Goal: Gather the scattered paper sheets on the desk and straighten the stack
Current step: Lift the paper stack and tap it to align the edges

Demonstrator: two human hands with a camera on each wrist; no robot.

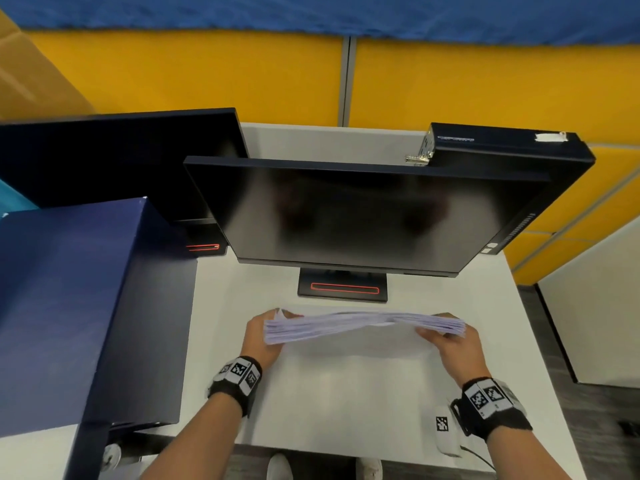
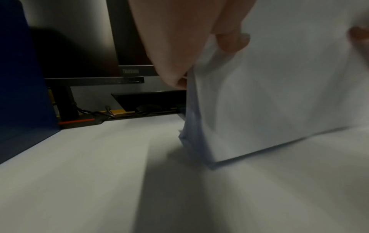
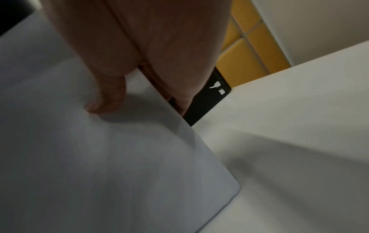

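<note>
While both hands grip its ends, paper stack (image 1: 363, 326) upright on desk (image 1: 346, 403)

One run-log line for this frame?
phase: straightening | paper stack: held upright on edge over desk | left hand: grips left end | right hand: grips right end

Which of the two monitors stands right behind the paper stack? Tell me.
The front monitor, the one whose stand sits on the desk just beyond the paper stack held by the left hand and right hand. The other monitor stands farther back, to the left.
</note>
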